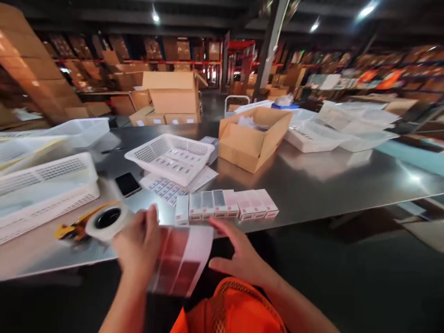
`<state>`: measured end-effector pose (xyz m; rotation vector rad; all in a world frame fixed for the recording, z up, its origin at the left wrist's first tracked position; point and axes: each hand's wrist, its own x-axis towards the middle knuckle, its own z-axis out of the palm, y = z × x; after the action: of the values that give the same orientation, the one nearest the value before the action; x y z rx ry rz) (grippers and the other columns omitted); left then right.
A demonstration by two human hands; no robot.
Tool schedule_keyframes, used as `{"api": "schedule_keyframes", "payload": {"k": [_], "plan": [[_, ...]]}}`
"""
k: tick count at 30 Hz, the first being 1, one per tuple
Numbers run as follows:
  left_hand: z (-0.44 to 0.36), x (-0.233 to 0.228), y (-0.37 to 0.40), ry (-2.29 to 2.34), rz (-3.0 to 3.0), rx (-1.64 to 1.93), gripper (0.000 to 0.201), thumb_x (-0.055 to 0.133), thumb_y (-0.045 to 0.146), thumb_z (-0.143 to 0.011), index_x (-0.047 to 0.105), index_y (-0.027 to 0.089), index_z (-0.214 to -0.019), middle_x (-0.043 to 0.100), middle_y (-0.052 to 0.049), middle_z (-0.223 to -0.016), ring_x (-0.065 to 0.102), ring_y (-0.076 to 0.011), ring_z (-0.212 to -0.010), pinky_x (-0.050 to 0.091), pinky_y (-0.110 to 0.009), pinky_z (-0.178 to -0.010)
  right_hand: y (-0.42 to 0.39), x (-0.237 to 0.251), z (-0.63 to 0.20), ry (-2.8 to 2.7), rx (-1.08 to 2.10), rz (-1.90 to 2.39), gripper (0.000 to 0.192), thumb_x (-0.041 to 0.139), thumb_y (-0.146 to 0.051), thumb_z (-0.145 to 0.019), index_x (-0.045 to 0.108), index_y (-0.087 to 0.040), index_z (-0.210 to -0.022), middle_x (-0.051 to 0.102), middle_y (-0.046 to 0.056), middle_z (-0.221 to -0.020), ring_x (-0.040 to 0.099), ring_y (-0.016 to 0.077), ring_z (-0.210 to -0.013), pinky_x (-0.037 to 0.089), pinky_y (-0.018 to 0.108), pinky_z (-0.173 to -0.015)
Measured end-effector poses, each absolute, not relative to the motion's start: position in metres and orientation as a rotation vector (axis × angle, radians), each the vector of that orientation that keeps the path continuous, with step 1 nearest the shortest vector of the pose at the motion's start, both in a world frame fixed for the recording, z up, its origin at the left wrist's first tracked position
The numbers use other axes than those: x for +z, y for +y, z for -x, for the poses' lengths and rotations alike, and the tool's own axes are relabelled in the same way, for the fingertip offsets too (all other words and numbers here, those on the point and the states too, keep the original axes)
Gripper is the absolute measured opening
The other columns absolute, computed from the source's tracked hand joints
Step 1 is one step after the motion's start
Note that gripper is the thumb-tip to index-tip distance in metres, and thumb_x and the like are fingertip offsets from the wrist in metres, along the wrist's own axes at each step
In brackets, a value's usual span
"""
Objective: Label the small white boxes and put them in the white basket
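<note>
My left hand (137,240) is closed on a bundle of small flat boxes (182,261), pink-red and white, held over the table's front edge. To the right of the bundle, my right hand (239,252) has its thumb and fingers spread, with nothing in it. A row of small white-and-pink boxes (225,204) stands on the metal table just beyond my hands. Left of my left hand lies a yellow tape dispenser (74,231) with a large roll of clear tape (107,223). Motion blurs the bundle, so its wrapping cannot be made out.
A white perforated basket (138,155) rests on printed label sheets (163,187), near a black phone (127,184). An open cardboard box (239,145) stands behind the row. More white baskets (48,194) are at left, and stacked clear-white trays (312,136) at right.
</note>
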<state>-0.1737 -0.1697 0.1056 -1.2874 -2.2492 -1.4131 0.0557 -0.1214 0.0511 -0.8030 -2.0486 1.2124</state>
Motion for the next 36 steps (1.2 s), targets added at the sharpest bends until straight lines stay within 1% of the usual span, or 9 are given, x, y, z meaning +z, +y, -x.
{"api": "schedule_keyframes", "payload": {"k": [4, 7, 11, 14, 17, 20, 25, 31, 36], "plan": [[0.159, 0.098, -0.143, -2.338, 1.335, -1.447, 0.047, 0.046, 0.043, -0.095, 0.042, 0.022, -0.053, 0.036, 0.005, -0.045, 0.034, -0.0125, -0.047, 0.024, -0.029, -0.051, -0.123, 0.042, -0.041, -1.616, 1.228, 0.878, 0.060, 0.079, -0.044, -0.074, 0.059, -0.024, -0.127, 0.065, 0.011, -0.125, 0.066, 0.0257, -0.106, 0.054, 0.040, -0.090], [0.149, 0.093, -0.125, -2.378, 1.509, -1.864, 0.044, 0.054, 0.046, -0.091, 0.048, 0.021, -0.056, 0.041, 0.004, -0.047, 0.039, -0.0128, -0.052, 0.029, -0.027, -0.052, -0.119, 0.037, -0.042, -1.386, 1.221, 0.955, 0.043, 0.080, -0.043, -0.072, 0.065, -0.021, -0.106, 0.072, 0.006, -0.097, 0.068, 0.0210, -0.083, 0.056, 0.034, -0.075], [0.152, 0.078, -0.111, -2.283, 2.014, -2.382, 0.038, 0.077, 0.053, -0.068, 0.060, 0.020, -0.074, 0.062, 0.002, -0.066, 0.055, -0.0143, -0.061, 0.043, -0.024, -0.057, -0.115, 0.036, -0.053, -1.240, 1.118, 0.984, 0.033, 0.080, -0.043, -0.070, 0.063, -0.021, -0.089, 0.070, 0.003, -0.084, 0.065, 0.0185, -0.075, 0.054, 0.031, -0.068], [0.157, 0.063, -0.101, -2.326, 2.247, -2.705, 0.050, 0.088, 0.042, -0.057, 0.062, 0.021, -0.095, 0.072, -0.001, -0.076, 0.064, -0.0159, -0.064, 0.049, -0.023, -0.060, -0.114, 0.039, -0.064, -1.279, 1.061, 1.032, 0.029, 0.077, -0.041, -0.073, 0.061, -0.021, -0.086, 0.068, 0.001, -0.079, 0.063, 0.0167, -0.069, 0.052, 0.029, -0.063], [0.157, 0.052, -0.098, -2.531, 2.163, -2.772, 0.044, 0.087, 0.040, -0.063, 0.063, 0.020, -0.093, 0.071, 0.000, -0.065, 0.059, -0.0114, -0.053, 0.045, -0.018, -0.052, -0.113, 0.049, -0.075, -1.537, 0.848, 1.183, 0.028, 0.074, -0.034, -0.075, 0.065, -0.021, -0.098, 0.071, 0.004, -0.092, 0.065, 0.0189, -0.079, 0.053, 0.031, -0.071], [0.154, 0.049, -0.101, -2.671, 2.139, -2.574, 0.038, 0.086, 0.042, -0.063, 0.067, 0.017, -0.083, 0.071, -0.001, -0.063, 0.058, -0.0110, -0.052, 0.044, -0.017, -0.050, -0.106, 0.062, -0.079, -1.786, 0.614, 1.208, 0.047, 0.076, -0.035, -0.076, 0.063, -0.024, -0.121, 0.069, 0.008, -0.116, 0.064, 0.0250, -0.105, 0.050, 0.039, -0.092], [0.148, 0.050, -0.103, -2.781, 2.050, -2.618, 0.033, 0.087, 0.041, -0.061, 0.070, 0.017, -0.077, 0.071, -0.002, -0.062, 0.059, -0.0123, -0.053, 0.044, -0.019, -0.051, -0.080, 0.069, -0.075, -1.917, 0.798, 1.035, 0.017, 0.073, -0.039, -0.084, 0.076, -0.025, -0.093, 0.076, 0.002, -0.087, 0.070, 0.0185, -0.081, 0.051, 0.029, -0.076], [0.129, 0.042, -0.104, -2.914, 1.829, -2.835, 0.037, 0.090, 0.044, -0.055, 0.069, 0.016, -0.068, 0.067, -0.002, -0.058, 0.059, -0.0136, -0.050, 0.045, -0.021, -0.049, -0.072, 0.061, -0.080, -1.951, 0.838, 1.032, 0.016, 0.070, -0.037, -0.087, 0.076, -0.023, -0.081, 0.072, 0.000, -0.071, 0.066, 0.0149, -0.067, 0.048, 0.026, -0.065], [0.157, 0.033, -0.138, -3.112, 1.336, -2.522, 0.040, 0.081, 0.058, -0.063, 0.067, 0.023, -0.080, 0.053, 0.006, -0.046, 0.040, -0.0085, -0.031, 0.034, -0.019, -0.032, -0.064, 0.051, -0.126, -2.012, 0.794, 1.011, 0.025, 0.070, -0.042, -0.086, 0.072, -0.027, -0.105, 0.073, 0.004, -0.101, 0.068, 0.0208, -0.094, 0.053, 0.033, -0.086]]}}
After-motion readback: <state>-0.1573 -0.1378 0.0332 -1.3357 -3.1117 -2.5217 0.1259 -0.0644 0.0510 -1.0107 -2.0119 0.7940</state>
